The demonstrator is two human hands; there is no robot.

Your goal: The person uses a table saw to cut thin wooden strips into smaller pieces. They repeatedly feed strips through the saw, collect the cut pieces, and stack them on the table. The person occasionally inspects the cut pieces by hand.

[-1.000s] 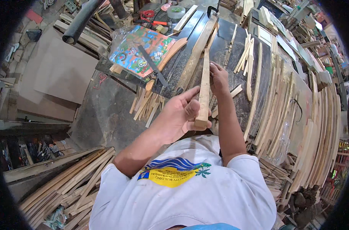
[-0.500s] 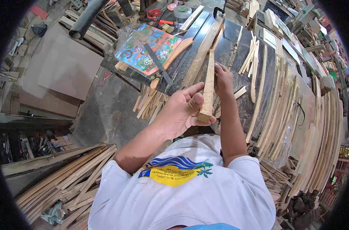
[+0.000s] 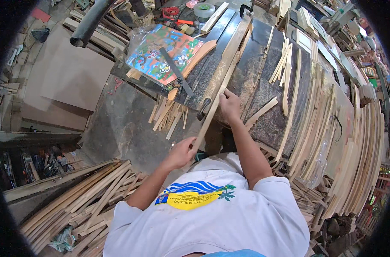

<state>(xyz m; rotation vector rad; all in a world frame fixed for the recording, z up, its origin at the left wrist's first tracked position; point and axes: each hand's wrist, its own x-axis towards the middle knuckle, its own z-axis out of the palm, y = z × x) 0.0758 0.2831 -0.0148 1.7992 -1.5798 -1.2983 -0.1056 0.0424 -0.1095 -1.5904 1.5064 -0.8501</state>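
Note:
A long, narrow wooden strip (image 3: 207,125) runs from near my waist out over the dark bench (image 3: 257,51). My left hand (image 3: 181,153) is closed around its near end, thumb on top. Further up, my right hand (image 3: 230,106) grips the strip from its right side, with the fingertips partly hidden. The strip lies along the right side of a thicker wooden bar (image 3: 226,66) on the bench. At the bar's near end is a dark clamp (image 3: 202,110), and another clamp (image 3: 245,8) is at its far end.
Left on the bench lie a colourful printed sheet (image 3: 163,49), a dark flat metal blade (image 3: 176,72) and a curved wooden piece (image 3: 200,57). Thin offcuts (image 3: 281,64) and many long strips (image 3: 310,124) lie to the right. More strips (image 3: 75,201) are piled at lower left.
The strip was raised with its near end toward me; now it is lowered alongside the bar. My left hand has moved down toward my waist, and my right hand has come nearer along the strip.

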